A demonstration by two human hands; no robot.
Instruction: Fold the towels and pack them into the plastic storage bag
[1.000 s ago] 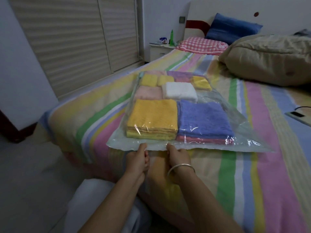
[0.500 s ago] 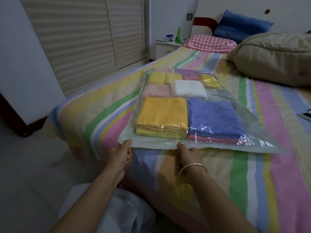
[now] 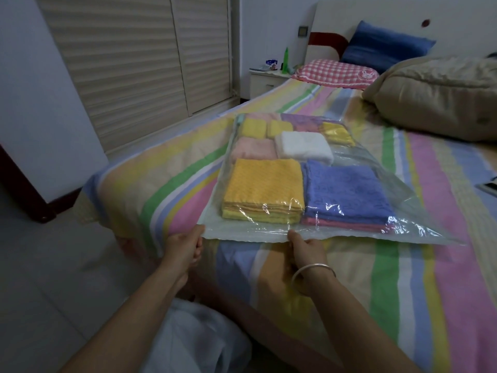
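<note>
— Where is the plastic storage bag (image 3: 419, 214) seen?

— It is laid flat on the striped bedsheet (image 3: 403, 286), just beyond both hands.

— How is it held?

— Its near left corner is pinched by the left hand (image 3: 185, 246), whose fingers are curled in. The same near edge, further along, is pinched by the right hand (image 3: 306, 251), also curled. A silver bangle (image 3: 313, 270) is worn on that wrist.

— And the towels?

— They are packed inside, folded. An orange-yellow stack (image 3: 265, 188) is placed just beyond the gap between the two hands. A blue towel (image 3: 347, 192), laid over a red towel (image 3: 344, 224), is found beyond the right hand and a little to its right, touching the stack. Farther from the hands, a white towel (image 3: 304, 146) and a pale pink towel (image 3: 254, 149) are set side by side. Smaller yellow and purple pieces are seen at the far end.

— Is the bag sealed?

— That cannot be told.
</note>
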